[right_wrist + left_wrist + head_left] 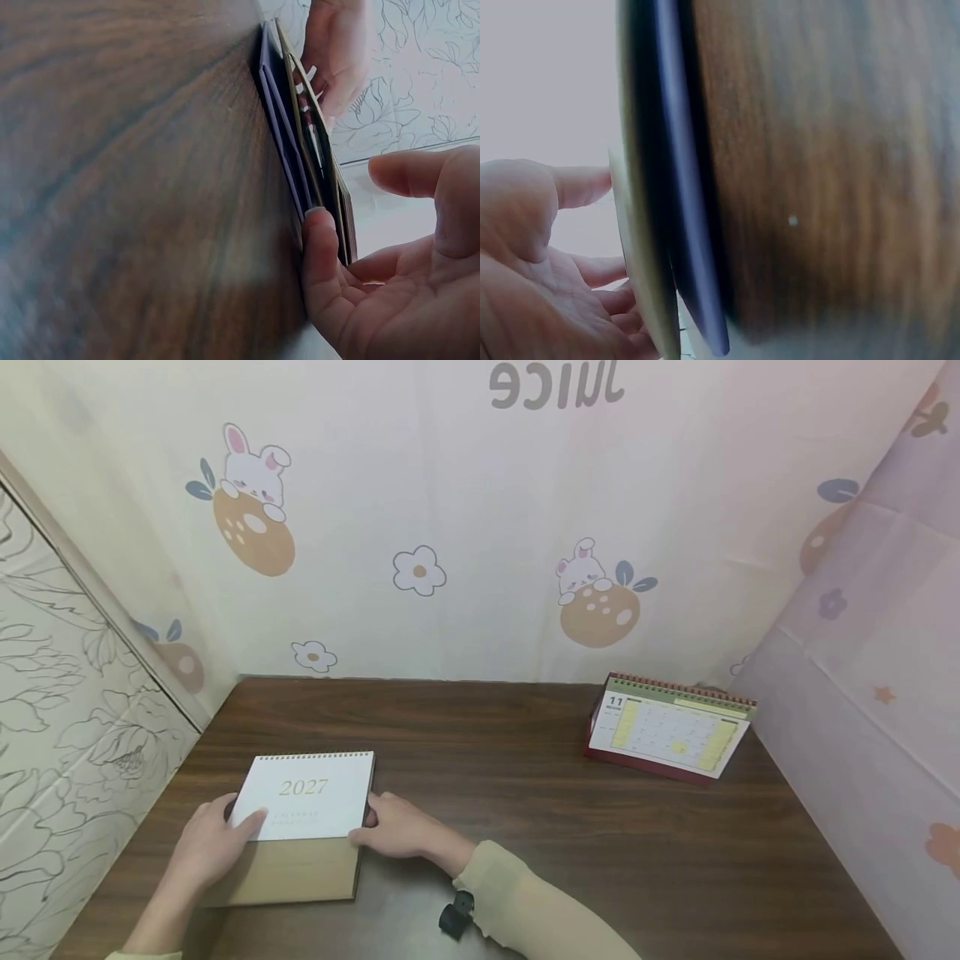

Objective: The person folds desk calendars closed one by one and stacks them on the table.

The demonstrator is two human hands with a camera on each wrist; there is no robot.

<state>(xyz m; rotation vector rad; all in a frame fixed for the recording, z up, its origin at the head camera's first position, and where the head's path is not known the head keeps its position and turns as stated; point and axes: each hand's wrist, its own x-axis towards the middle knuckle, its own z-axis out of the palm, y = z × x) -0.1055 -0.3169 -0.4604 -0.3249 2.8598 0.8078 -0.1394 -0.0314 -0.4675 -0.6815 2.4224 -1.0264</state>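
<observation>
A desk calendar [306, 797] with a white "2027" page, a spiral along its top and a khaki base [300, 870] lies low over the left part of the table. Its left side is gripped by my left hand [213, 837], thumb on the white page. My right hand [397, 825] holds the right edge, thumb near the page's lower corner. Seen edge-on in the right wrist view, the khaki boards [319, 135] stand slightly apart from a purplish board [281, 127] beneath. One right fingertip [319, 217] touches these edges. Some left fingers are hidden behind the calendar.
A second desk calendar [667, 731], with a red base and a page marked 11, stands at the table's back right. The brown wooden table [480, 743] meets a printed curtain [487, 510] behind. A small black device [456, 917] sits at my right wrist.
</observation>
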